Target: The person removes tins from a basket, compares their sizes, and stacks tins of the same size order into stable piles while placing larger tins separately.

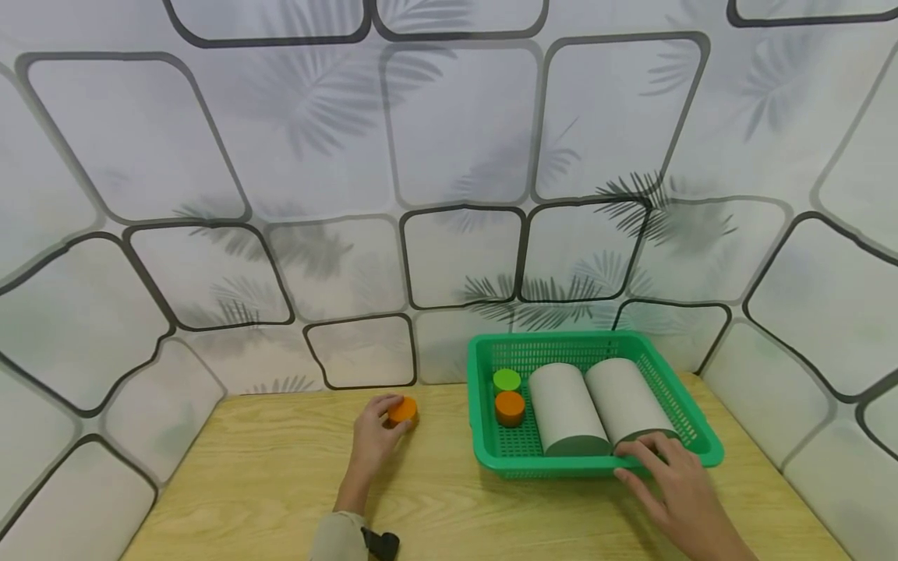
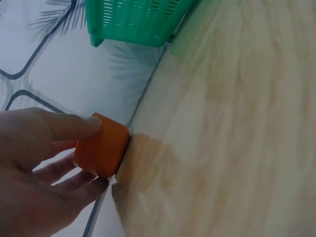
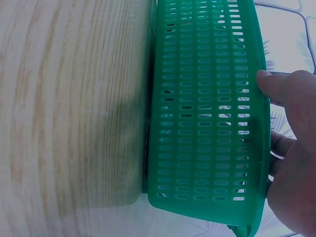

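Observation:
In the head view an orange round piece (image 1: 403,411) stands on the table left of the basket, pinched between the thumb and fingers of my left hand (image 1: 373,436). The left wrist view shows the same orange piece (image 2: 103,145) at the fingertips of that hand (image 2: 49,168). My right hand (image 1: 677,487) grips the front rim of the green basket (image 1: 533,465), thumb outside and fingers over the edge. The right wrist view shows the hand (image 3: 294,143) at the rim of the basket (image 3: 207,148).
Inside the basket lie two white cylinders (image 1: 568,409) (image 1: 627,397) side by side, with a green round piece (image 1: 507,380) and another orange one (image 1: 510,408) to their left. A patterned covering (image 1: 463,257) rises behind the wooden table (image 1: 281,467).

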`<state>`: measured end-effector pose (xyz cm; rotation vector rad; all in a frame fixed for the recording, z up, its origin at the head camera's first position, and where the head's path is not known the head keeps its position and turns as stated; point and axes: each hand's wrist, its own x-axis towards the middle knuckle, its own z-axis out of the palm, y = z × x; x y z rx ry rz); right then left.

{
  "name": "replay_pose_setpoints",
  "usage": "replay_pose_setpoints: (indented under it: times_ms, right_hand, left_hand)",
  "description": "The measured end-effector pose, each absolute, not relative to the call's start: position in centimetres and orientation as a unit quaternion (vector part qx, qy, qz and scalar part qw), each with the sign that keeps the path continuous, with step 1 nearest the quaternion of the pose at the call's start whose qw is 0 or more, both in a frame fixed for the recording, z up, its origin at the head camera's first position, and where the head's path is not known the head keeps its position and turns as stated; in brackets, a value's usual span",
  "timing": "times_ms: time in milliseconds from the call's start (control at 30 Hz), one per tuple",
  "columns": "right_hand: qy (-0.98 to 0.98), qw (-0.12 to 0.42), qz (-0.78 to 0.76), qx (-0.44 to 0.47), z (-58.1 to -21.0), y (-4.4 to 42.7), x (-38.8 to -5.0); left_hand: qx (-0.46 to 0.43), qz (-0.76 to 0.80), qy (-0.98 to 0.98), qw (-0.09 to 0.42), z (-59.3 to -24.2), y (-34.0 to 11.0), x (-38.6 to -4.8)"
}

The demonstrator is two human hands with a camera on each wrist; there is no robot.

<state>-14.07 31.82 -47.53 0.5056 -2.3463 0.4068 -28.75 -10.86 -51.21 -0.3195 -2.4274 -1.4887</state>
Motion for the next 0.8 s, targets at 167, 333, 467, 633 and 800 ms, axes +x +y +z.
replay_pose_setpoints:
  times_ms: [167,333,467,633,800]
  right_hand:
    - [-0.904,0.347,0.158,0.195,-47.4,31.8,-14.0]
    - [-0.905,0.346,0.156,0.193,-47.4,31.7,-14.0]
    - [-0.905,0.349,0.153,0.191,-47.6,31.7,-14.0]
    - [-0.903,0.353,0.152,0.194,-47.7,31.8,-14.0]
    - [-0.906,0.346,0.149,0.194,-47.6,31.7,-13.9]
  left_hand:
    - [-0.111,-0.515,-0.839,0.137,-51.2,-10.8,-28.8]
    - [-0.106,-0.516,-0.84,0.13,-51.4,-10.9,-28.8]
    - [-0.103,-0.52,-0.839,0.123,-51.3,-11.1,-28.8]
    - [-0.098,-0.512,-0.845,0.124,-50.8,-11.2,-28.8]
    - [-0.11,-0.493,-0.848,0.158,-49.9,-11.2,-28.8]
